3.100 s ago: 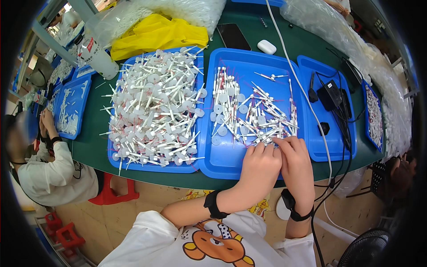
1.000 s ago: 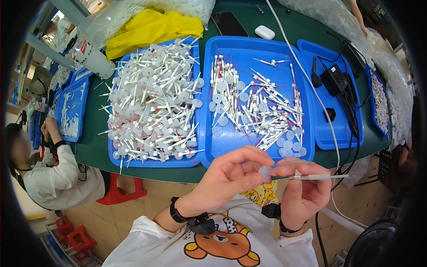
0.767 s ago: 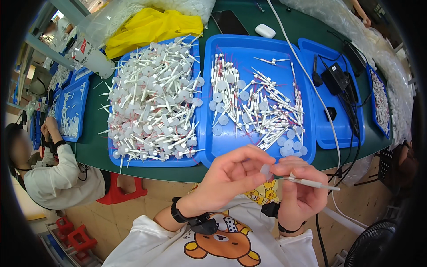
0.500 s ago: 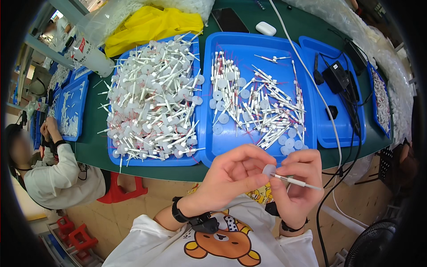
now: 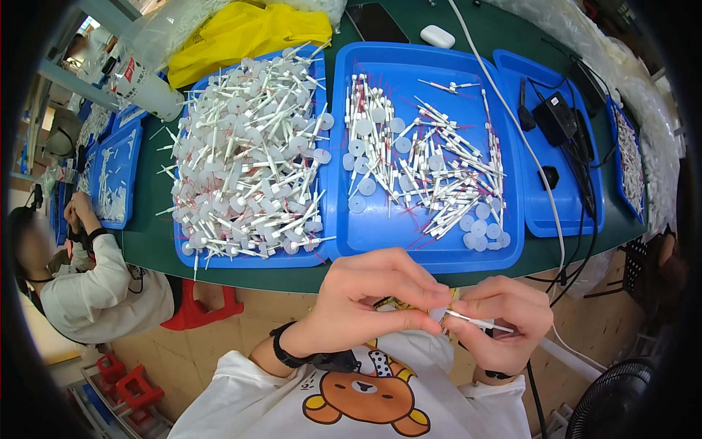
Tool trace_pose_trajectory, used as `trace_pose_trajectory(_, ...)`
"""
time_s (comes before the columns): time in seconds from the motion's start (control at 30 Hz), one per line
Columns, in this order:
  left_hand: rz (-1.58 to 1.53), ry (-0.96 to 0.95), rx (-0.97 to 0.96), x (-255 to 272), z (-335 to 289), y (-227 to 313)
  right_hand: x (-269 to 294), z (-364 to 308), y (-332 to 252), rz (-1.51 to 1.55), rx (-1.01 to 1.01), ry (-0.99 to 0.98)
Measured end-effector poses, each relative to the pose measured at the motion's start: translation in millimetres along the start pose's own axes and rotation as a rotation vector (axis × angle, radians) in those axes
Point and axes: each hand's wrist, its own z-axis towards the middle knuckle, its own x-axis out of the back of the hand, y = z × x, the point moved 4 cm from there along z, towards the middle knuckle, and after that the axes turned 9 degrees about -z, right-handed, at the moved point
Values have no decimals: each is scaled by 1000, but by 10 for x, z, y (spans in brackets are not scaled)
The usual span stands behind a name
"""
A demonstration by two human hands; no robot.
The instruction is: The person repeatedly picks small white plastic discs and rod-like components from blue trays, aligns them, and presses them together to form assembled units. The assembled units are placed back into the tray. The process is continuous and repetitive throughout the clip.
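In front of my chest, my left hand [image 5: 376,296] pinches a small translucent white disc [image 5: 439,313] between thumb and fingertips, which partly cover it. My right hand [image 5: 515,318] is closed around a thin white stick-like part [image 5: 482,323], with its tip meeting the disc. Whether the tip passes through the disc's centre is hidden by my fingers. Beyond my hands, a blue tray [image 5: 358,238] holds loose white sticks [image 5: 446,194] with fine red wires, along with several loose discs [image 5: 480,228]. The tray to its left [image 5: 300,261] is heaped with sticks bearing discs.
A third blue tray [image 5: 540,216] on the right holds a black power adapter [image 5: 556,119] and cables. A white cable [image 5: 512,121] crosses the trays. Behind lie a yellow bag [image 5: 248,40], a phone [image 5: 376,23] and a white case [image 5: 437,36]. Another person [image 5: 95,278] works at far left.
My right hand has shifted slightly right and down with the stick. My left fingers have closed more tightly over the disc, covering more of it.
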Motion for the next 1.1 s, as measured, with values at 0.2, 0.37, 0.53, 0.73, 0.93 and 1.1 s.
trace_pose_trajectory(0.2, 199, -30, -162, -88, -44, 147, -114, -96, 101, 380, -309, -37)
trace_pose_trajectory(0.37, 267, -44, -248, -88, -73, 167, -260, -223, 134, 742, -443, -4)
trace_pose_trajectory(0.53, 382, -8, -187, 38, -129, 96, -410, -269, 207, 645, -448, 71)
trace_pose_trajectory(0.73, 452, 163, -189, 305, -301, 216, -573, -78, 104, 189, -233, 58)
trace_pose_trajectory(0.93, 459, 275, -138, 506, -525, 290, -840, 86, 8, 193, -221, 16)
trace_pose_trajectory(1.1, 886, 485, -254, 664, -567, 536, -1110, 310, 160, -63, -85, 162)
